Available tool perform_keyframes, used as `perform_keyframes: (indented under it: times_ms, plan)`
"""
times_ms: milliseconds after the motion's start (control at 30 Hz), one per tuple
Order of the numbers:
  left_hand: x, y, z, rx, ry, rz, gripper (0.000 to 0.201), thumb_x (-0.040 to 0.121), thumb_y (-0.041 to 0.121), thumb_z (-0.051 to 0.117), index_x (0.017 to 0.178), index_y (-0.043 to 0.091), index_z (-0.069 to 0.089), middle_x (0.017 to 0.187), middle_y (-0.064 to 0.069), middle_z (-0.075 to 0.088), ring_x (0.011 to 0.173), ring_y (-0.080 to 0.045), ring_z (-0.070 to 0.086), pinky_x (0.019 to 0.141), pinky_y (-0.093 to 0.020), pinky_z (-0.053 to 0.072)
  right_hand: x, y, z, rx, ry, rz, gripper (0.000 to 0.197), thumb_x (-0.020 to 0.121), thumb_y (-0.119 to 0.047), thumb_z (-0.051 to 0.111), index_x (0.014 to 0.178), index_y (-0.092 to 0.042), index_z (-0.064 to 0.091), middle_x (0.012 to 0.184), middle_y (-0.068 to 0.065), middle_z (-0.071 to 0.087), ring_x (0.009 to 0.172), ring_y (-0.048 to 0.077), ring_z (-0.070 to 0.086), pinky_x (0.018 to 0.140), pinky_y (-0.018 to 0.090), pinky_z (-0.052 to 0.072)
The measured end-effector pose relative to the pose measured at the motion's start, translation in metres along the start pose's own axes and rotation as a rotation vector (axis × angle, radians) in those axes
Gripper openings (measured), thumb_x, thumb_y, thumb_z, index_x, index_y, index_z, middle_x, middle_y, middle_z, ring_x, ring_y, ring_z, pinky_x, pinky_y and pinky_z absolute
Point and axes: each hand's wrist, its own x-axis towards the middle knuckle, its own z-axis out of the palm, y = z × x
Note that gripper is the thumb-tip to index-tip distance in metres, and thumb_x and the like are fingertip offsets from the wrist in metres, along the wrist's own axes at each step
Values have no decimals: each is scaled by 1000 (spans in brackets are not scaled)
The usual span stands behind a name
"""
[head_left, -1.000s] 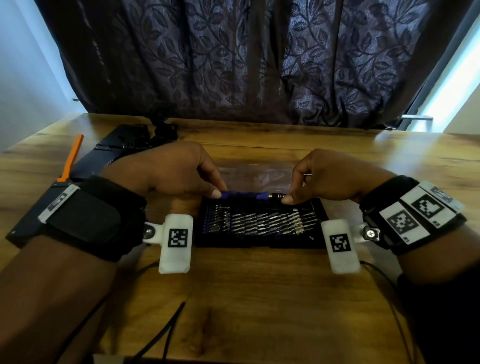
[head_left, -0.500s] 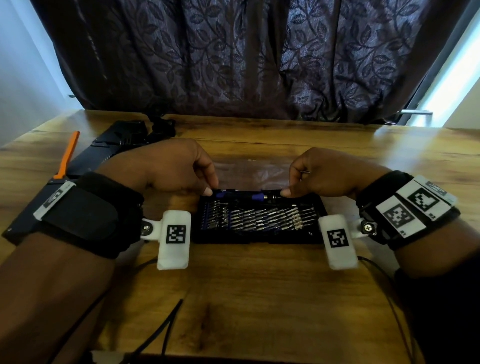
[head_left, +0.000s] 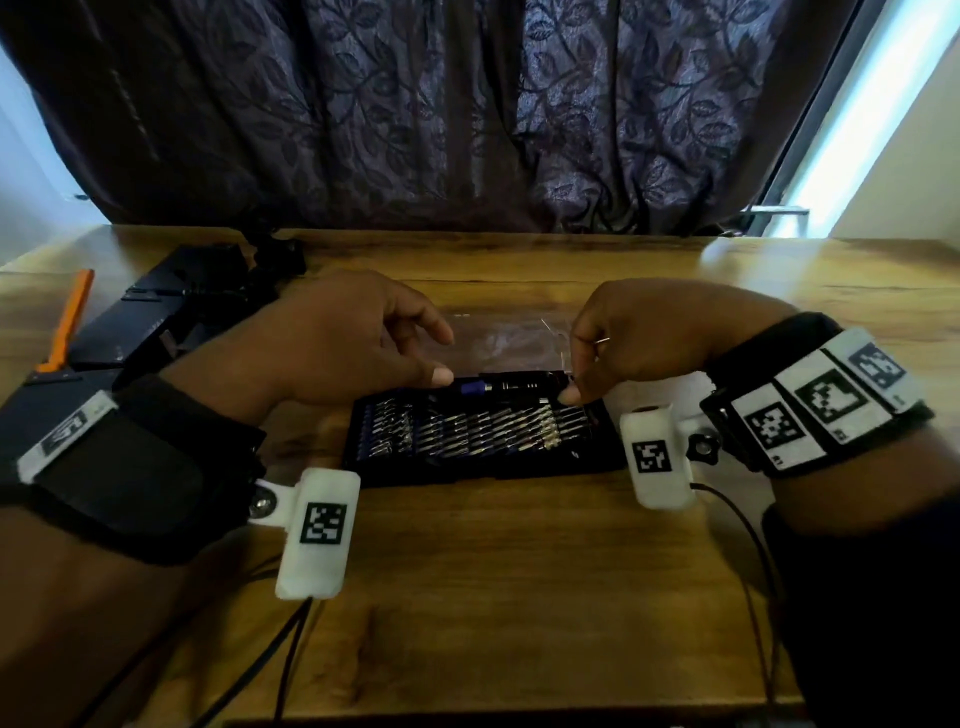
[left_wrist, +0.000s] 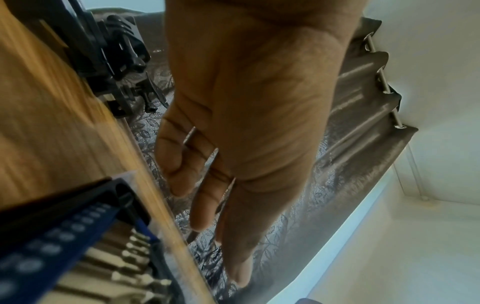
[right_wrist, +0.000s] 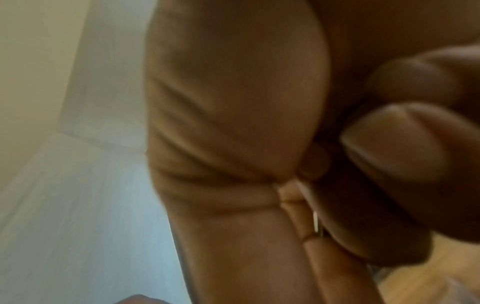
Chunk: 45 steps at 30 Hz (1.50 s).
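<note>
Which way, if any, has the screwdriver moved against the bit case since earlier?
Yes, downward: the screwdriver was held above the rear edge of the bit case and now lies in its rear slot.

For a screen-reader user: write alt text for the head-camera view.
A blue-and-black screwdriver lies along the far edge of an open black bit case on a wooden table. The right hand pinches one end; the left hand, fingers loose, has its thumb at the blue end. A dark curtain hangs behind.

In the middle of the table (head_left: 519, 597), the screwdriver (head_left: 511, 387) lies along the far side of the bit case (head_left: 483, 462), between my left hand (head_left: 337, 343) and right hand (head_left: 639, 332); the lid (head_left: 498, 338) lies behind.
</note>
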Motion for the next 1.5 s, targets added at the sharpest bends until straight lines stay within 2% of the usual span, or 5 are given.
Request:
perform_keyframes:
  times_ms: [267, 367, 667, 1200, 1500]
  plan:
    - [0, 1, 3, -6, -18, 4, 34, 74, 54, 84, 105, 46, 73, 86, 21, 74, 67, 4, 64, 69, -26, 50, 3, 0, 2, -19, -151, -10, 22, 77, -55, 81, 74, -34, 78, 88, 9, 76, 85, 31, 69, 85, 49, 56]
    - [1, 2, 4, -19, -27, -1, 35, 74, 55, 83, 106, 46, 73, 87, 21, 73, 67, 3, 65, 68, -24, 49, 4, -2, 4, 98, -147, -31, 18, 80, -48, 81, 69, -34, 78, 71, 8, 66, 64, 22, 52, 68, 39, 45]
    - [-1, 9, 5, -98, -11, 33, 38, 70, 58, 79, 104, 44, 73, 89, 19, 75, 63, 7, 63, 62, -11, 44, 4, 1, 4, 227, -89, -24, 18, 84, -28, 81, 69, -19, 77, 54, 5, 51, 46, 16, 38, 59, 34, 33]
    - [-2, 12, 14, -135, -208, 59, 35, 81, 52, 79, 114, 48, 69, 95, 18, 74, 83, 4, 66, 77, -23, 44, -2, 19, -4, 322, 14, 66, 11, 82, -13, 76, 79, -3, 75, 53, 9, 48, 42, 16, 38, 50, 24, 31]
    - [-2, 14, 15, -235, -137, 125, 43, 81, 44, 81, 122, 41, 68, 96, 13, 76, 79, 1, 68, 70, -10, 49, -6, 7, 0, 673, 140, -178, 10, 77, -15, 77, 74, -7, 73, 53, 1, 49, 41, 9, 34, 41, 19, 26]
